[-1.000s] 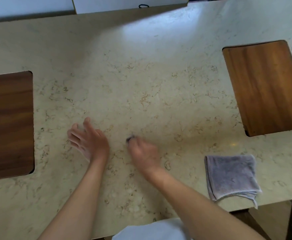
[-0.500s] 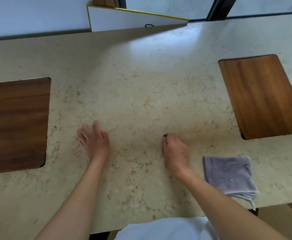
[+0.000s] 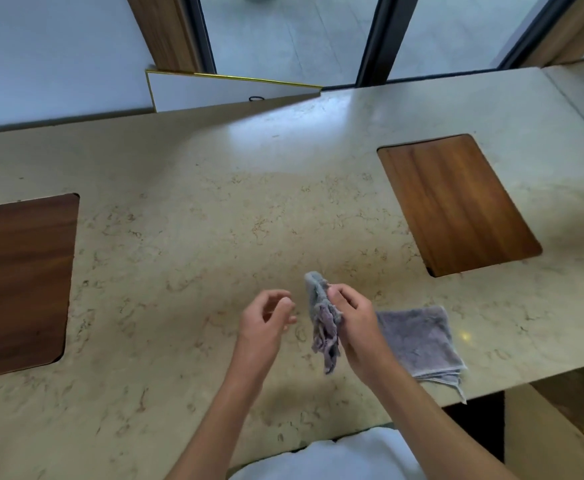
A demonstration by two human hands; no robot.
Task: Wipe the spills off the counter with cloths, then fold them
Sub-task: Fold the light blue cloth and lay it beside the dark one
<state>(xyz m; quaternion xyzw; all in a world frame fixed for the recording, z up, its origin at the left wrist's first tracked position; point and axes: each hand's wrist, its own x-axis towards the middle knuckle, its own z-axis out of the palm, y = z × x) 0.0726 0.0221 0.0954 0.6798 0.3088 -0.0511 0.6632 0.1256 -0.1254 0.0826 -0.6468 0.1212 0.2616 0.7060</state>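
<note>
A: What lies nearest the person?

B: A strip of white clothing [image 3: 335, 459] at the bottom edge, and two bare forearms reaching out over the pale marbled counter [image 3: 179, 271].

A: And the hands?

B: The right hand [image 3: 354, 318] is closed on a crumpled grey-lilac cloth [image 3: 323, 320], pinched between thumb and fingers so that it hangs in a bunch above the counter, its lower end dangling free. The left hand [image 3: 266, 317] is just to the left of it, empty, fingers half curled and loosely parted, not touching the cloth.

A: Is there another cloth?

B: Yes. A folded cloth [image 3: 422, 344] of the same colour lies flat on the counter just right of the right hand, near the front edge, one corner hanging slightly over.

A: Farther out?

B: A wooden board [image 3: 457, 206] is set into the counter on the far right, and a darker wooden inset [image 3: 20, 282] sits at the left edge. Past the far rim, a white panel with a gold edge [image 3: 221, 90] leans below dark window frames.
</note>
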